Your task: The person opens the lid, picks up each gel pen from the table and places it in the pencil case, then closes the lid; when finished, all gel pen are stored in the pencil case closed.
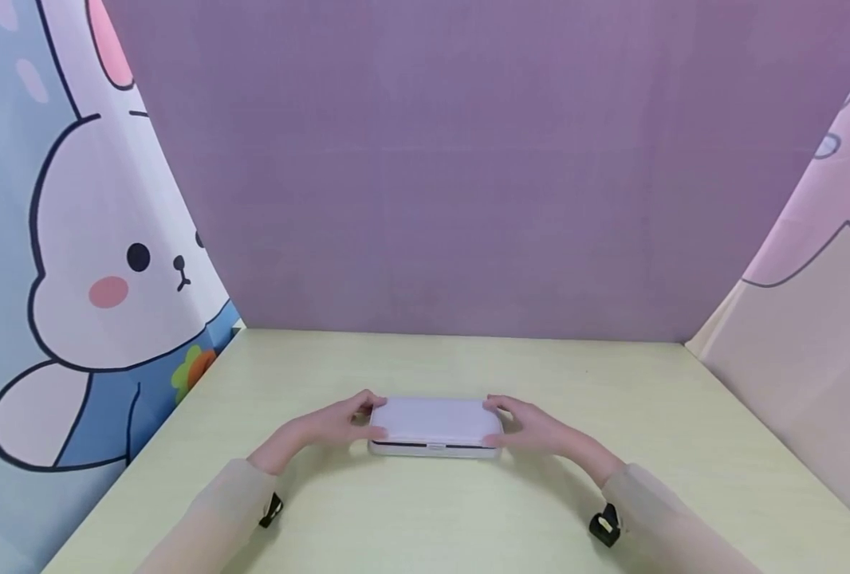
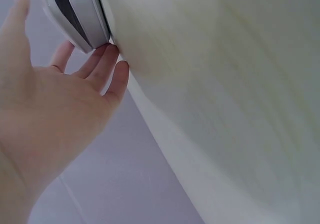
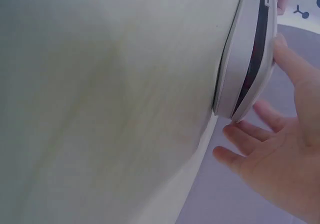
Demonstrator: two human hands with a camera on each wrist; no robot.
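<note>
A white, flat, rectangular case [image 1: 435,420] with rounded corners lies on the table, its small latch [image 1: 436,446] on the near side. Along its front and ends runs a dark gap between lid and base, plain in the right wrist view; what lies inside is hidden. My left hand [image 1: 335,420] holds the left end, thumb at the near corner and fingers at the far one. At the opposite end my right hand [image 1: 533,426] grips in the same way, its thumb [image 3: 292,61] against the lid edge and fingertips at the end wall.
The pale yellow-green table [image 1: 425,518] stretches around the case. A purple panel [image 1: 454,175] rises behind its far edge. Curtains flank it, a rabbit-print one [image 1: 95,239] on the left and a pink and beige one [image 1: 812,343] on the right.
</note>
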